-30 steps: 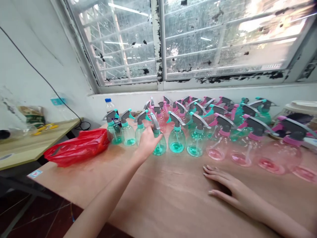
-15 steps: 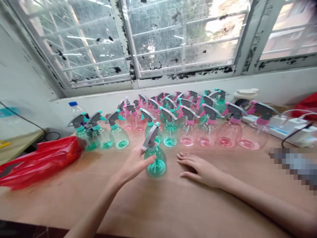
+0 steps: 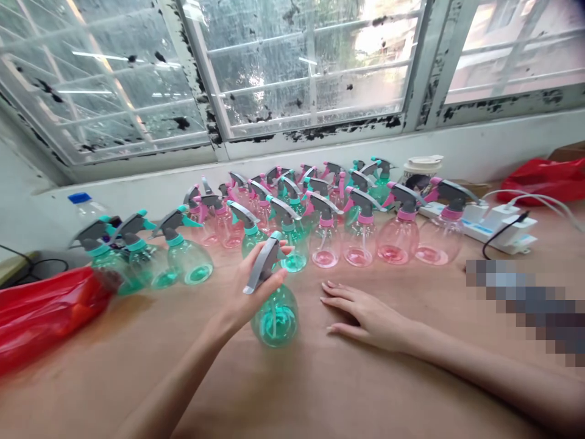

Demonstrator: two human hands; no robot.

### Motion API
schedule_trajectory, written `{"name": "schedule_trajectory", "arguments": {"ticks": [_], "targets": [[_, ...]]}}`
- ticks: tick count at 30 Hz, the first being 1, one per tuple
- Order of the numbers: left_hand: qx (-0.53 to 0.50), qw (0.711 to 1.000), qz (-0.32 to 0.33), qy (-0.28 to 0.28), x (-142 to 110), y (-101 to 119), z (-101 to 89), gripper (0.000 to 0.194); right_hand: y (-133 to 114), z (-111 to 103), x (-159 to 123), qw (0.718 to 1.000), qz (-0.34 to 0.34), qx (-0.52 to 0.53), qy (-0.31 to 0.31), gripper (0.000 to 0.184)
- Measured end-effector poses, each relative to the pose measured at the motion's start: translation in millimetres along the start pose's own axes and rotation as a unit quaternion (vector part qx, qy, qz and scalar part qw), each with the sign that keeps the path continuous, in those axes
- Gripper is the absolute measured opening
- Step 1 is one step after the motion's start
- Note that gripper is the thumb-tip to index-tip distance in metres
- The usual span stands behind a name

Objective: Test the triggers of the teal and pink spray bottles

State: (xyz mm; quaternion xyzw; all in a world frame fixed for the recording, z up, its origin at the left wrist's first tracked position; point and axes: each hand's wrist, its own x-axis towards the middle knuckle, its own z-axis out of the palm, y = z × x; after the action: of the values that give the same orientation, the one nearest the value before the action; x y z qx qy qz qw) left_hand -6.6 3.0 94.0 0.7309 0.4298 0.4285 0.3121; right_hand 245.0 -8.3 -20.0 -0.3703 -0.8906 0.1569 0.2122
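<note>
A green spray bottle point(image 3: 275, 318) with a grey trigger head stands on the table in front of me. My left hand point(image 3: 250, 286) is closed around its neck, just below the trigger head, with the thumb on the near side and the fingers partly hidden behind. To the right, my right hand point(image 3: 368, 314) lies palm down on the tabletop point(image 3: 292, 396), fingers stretched out, holding nothing. Behind both hands stand rows of green and pink spray bottles; a pink spray bottle point(image 3: 325, 247) and a green spray bottle point(image 3: 189, 262) are among the front ones.
A red plastic bag point(image 3: 50, 317) lies at the left. At the right are a white power strip point(image 3: 498, 228) with cables, a blurred-out object point(image 3: 525, 305) and another red bag point(image 3: 543, 181). A blue-capped bottle point(image 3: 86, 207) stands at the back left, below the window.
My left hand has shifted from the bottle's body up to its neck and now wraps round it. The view has turned slightly to the right. My right hand stays flat on the table.
</note>
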Motion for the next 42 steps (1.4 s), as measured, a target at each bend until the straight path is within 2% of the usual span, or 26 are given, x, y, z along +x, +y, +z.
{"name": "schedule_trajectory", "arguments": {"ticks": [3, 5, 8, 13, 18, 21, 24, 29, 36, 42], "targets": [[-0.019, 1.000, 0.020, 0.000, 5, -6, 3.7, 0.029, 0, -1, 7, 1.000, 0.004, -0.012, 0.001, 0.059], [-0.028, 0.999, 0.017, -0.008, 7, -7, 6.1, 0.031, 0, -2, 11, 1.000, 0.006, -0.020, -0.001, 0.060], [-0.037, 0.999, 0.009, -0.032, 11, -7, 10.7, 0.038, 0, -1, 14, 1.000, 0.004, -0.017, 0.003, 0.061], [-0.035, 0.996, 0.032, -0.081, 20, -8, 16.0, 0.040, 3, 3, 11, 1.000, -0.001, 0.012, 0.021, 0.062], [-0.019, 0.996, 0.017, -0.084, 24, -10, 13.3, 0.036, 5, 5, 10, 1.000, 0.003, 0.013, 0.013, 0.061], [0.003, 0.995, 0.012, -0.094, 21, -10, 11.2, 0.029, 5, 4, 9, 1.000, 0.013, 0.004, -0.003, 0.063], [0.007, 0.997, 0.011, -0.082, 18, -10, 11.0, 0.020, 5, 3, 9, 1.000, 0.020, 0.000, -0.011, 0.062], [0.005, 0.997, 0.032, -0.073, 21, -7, 12.6, 0.017, 5, 3, 8, 1.000, 0.020, -0.004, -0.016, 0.062], [-0.017, 0.993, 0.028, -0.117, 22, -7, 12.3, 0.037, 6, 3, 8, 1.000, 0.016, 0.013, -0.007, 0.061], [-0.046, 0.992, 0.066, -0.094, 19, -9, 13.1, 0.039, 7, 2, 8, 1.000, 0.014, 0.010, -0.012, 0.061]]}}
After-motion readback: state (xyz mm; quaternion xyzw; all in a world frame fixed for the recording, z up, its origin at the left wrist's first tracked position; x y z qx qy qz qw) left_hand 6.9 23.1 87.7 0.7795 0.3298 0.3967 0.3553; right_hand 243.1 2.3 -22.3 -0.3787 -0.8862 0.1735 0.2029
